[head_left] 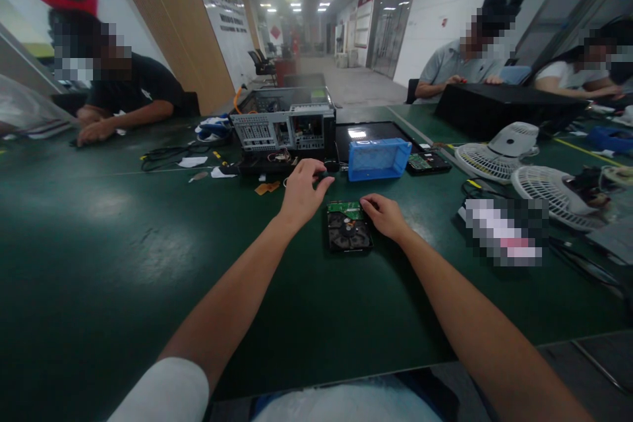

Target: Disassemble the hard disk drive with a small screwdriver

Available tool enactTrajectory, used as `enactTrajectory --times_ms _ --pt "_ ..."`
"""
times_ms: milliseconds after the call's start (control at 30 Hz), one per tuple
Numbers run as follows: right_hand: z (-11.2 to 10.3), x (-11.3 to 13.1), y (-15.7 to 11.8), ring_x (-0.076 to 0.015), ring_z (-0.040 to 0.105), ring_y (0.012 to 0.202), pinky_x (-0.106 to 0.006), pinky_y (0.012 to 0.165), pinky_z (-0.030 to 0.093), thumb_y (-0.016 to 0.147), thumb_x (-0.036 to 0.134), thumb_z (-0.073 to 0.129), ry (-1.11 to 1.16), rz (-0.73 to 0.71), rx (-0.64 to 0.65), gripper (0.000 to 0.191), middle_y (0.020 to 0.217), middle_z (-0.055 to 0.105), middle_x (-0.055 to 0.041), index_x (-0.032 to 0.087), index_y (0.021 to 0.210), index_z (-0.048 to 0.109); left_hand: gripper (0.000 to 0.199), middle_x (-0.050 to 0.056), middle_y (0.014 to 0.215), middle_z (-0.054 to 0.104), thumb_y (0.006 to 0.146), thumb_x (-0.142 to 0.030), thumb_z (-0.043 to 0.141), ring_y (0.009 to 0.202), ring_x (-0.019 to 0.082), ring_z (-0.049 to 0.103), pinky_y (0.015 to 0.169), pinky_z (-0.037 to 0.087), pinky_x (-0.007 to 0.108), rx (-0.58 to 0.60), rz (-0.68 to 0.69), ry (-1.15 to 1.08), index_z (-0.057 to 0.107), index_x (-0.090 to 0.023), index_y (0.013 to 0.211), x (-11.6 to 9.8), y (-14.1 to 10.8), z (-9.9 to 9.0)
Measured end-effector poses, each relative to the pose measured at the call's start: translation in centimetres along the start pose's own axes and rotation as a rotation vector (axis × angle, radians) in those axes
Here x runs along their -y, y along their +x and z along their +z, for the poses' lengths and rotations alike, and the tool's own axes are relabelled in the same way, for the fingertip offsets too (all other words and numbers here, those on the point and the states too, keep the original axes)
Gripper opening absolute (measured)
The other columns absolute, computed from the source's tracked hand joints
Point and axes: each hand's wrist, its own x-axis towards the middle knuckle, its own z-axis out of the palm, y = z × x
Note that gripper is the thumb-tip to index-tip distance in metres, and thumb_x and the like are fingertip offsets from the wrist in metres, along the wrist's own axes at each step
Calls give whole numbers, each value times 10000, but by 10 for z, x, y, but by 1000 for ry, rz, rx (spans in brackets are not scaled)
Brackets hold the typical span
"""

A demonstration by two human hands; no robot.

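Observation:
A hard drive (pixel 349 232) with a green circuit strip along its far end lies on the green table (pixel 198 316), between my hands. My right hand (pixel 384 214) is at its upper right corner, fingers pressed together; whether they grip anything is too small to tell. Above and left of the drive, my left hand (pixel 306 190) is raised with thumb and fingers apart, and nothing shows between them. Just beyond it stands an opened computer case (pixel 281 128). A blue plastic bin (pixel 378 159) rests on its side behind the drive.
Orange-brown scraps (pixel 268 188) and black cables (pixel 168 157) lie to the left. On the right are another circuit board (pixel 428 163), white fan parts (pixel 487 161) and a black box (pixel 504 105). People sit at the table's far left and far right.

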Motion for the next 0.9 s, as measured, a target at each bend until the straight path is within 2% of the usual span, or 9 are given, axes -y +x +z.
enactTrajectory --times_ms 100,300,500,700,900 --pt "1 -1 0 -213 664 826 -317 738 479 963 463 509 6 -1 -2 317 939 749 -52 232 1002 723 189 57 1110 598 890 -136 649 1026 195 606 802 602 315 28 39 34 621 -224 1055 0 0 -1" --pt "1 -2 0 -213 664 823 -311 734 485 961 469 514 7 -4 -1 318 930 750 -48 233 999 723 261 66 1108 596 912 -127 605 1028 213 609 911 558 388 28 67 146 669 -245 1136 1 1 -2" --pt "1 -1 -1 -215 668 855 -315 748 479 969 464 507 -8 -8 -2 314 958 750 -47 235 991 720 236 65 1139 643 910 -131 619 1089 226 621 940 552 398 49 95 117 646 -224 1125 -1 1 -2" --pt "0 0 -1 -212 667 836 -321 750 476 967 463 508 -4 1 -3 312 950 751 -45 236 1007 718 145 79 1168 648 897 -189 669 1029 212 656 823 605 358 -1 33 50 606 -200 1027 -1 0 1" --pt "1 -2 0 -204 658 809 -313 743 468 971 461 506 -9 5 -5 315 936 747 -42 234 1017 719 238 80 1157 637 848 -243 754 1002 209 675 832 614 374 -4 -16 13 569 -202 992 2 -1 3"
